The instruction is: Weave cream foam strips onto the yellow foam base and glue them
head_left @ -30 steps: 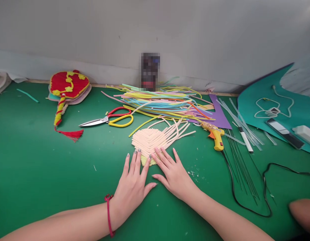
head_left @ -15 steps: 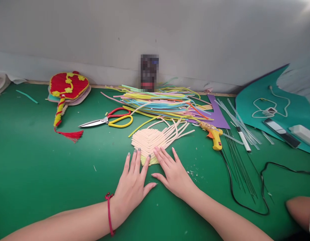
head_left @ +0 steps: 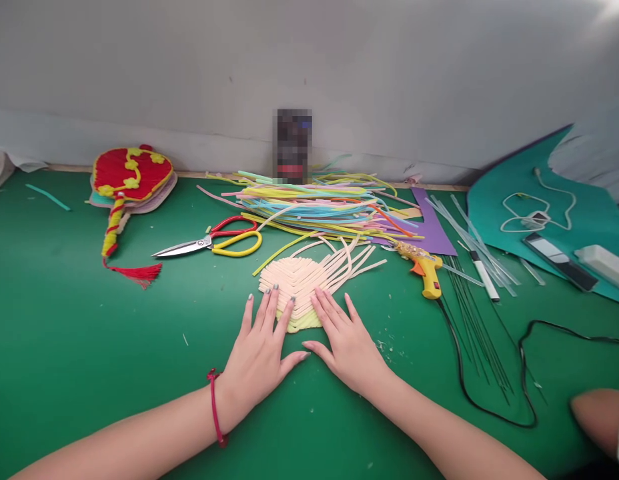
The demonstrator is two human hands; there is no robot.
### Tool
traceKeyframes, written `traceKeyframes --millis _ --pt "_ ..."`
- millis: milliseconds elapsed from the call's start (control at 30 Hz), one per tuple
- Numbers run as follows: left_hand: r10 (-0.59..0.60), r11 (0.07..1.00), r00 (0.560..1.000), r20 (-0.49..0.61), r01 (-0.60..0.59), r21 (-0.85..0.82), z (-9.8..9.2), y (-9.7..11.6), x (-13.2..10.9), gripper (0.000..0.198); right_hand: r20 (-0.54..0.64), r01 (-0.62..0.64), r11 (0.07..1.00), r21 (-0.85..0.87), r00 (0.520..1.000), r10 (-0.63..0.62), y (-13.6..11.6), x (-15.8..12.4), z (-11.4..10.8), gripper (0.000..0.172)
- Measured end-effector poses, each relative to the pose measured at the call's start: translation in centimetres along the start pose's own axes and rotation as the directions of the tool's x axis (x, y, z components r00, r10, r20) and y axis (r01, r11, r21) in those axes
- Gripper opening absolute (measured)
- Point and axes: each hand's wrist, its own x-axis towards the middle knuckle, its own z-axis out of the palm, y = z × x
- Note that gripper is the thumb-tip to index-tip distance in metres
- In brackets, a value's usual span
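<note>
A flat piece made of pale peach pipe cleaners (head_left: 294, 277) lies on the green table, its strips laid in a V pattern, with loose ends fanning out to the upper right. Its lower edge is pale yellow-green. My left hand (head_left: 259, 353) rests flat, fingers spread, its fingertips on the lower left of the piece. My right hand (head_left: 347, 340) lies with fingers stretched out, its fingertips touching the lower right edge. Neither hand grips anything. Just beyond the piece is a heap of coloured pipe cleaners (head_left: 299, 207).
Scissors (head_left: 209, 240) with red and yellow handles lie left of the heap. Further left is a red fan (head_left: 132, 177) with a tassel. On the right are a yellow glue gun (head_left: 429, 273), its black cord, glue sticks (head_left: 482, 240), thin wires and a marker (head_left: 484, 275). Another person's elbow (head_left: 597, 417) shows lower right.
My left hand has slid slightly left along the piece, baring more of its yellow-green edge. My right hand has barely moved. The whole view has shifted a little.
</note>
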Motion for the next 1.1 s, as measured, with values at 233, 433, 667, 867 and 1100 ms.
traceKeyframes --millis 233,433,667,867,1100 --pt "0.089 0.993 0.996 -0.023 -0.09 -0.082 -0.34 0.38 -0.22 0.066 -0.024 -0.019 1.0 -0.02 1.0 0.019 0.04 -0.05 -0.02 0.075" --pt "0.078 0.992 0.997 0.013 -0.076 -0.101 -0.16 0.19 -0.19 0.065 0.007 -0.009 1.0 -0.01 1.0 0.009 0.12 0.02 0.03 0.073" --pt "0.019 0.999 1.0 0.018 -0.018 -0.045 -0.2 0.52 -0.67 0.066 0.017 -0.01 1.0 -0.003 1.0 0.01 0.23 -0.03 0.05 0.071" --pt "0.024 0.998 0.999 0.027 -0.022 -0.066 -0.11 0.38 -0.57 0.066 0.021 -0.012 1.0 -0.008 1.0 0.012 0.22 -0.05 0.1 0.071" --pt "0.03 0.998 0.998 0.051 -0.027 -0.056 -0.34 0.26 -0.39 0.065 0.033 -0.027 1.0 -0.003 0.999 0.027 0.14 -0.04 0.04 0.069"
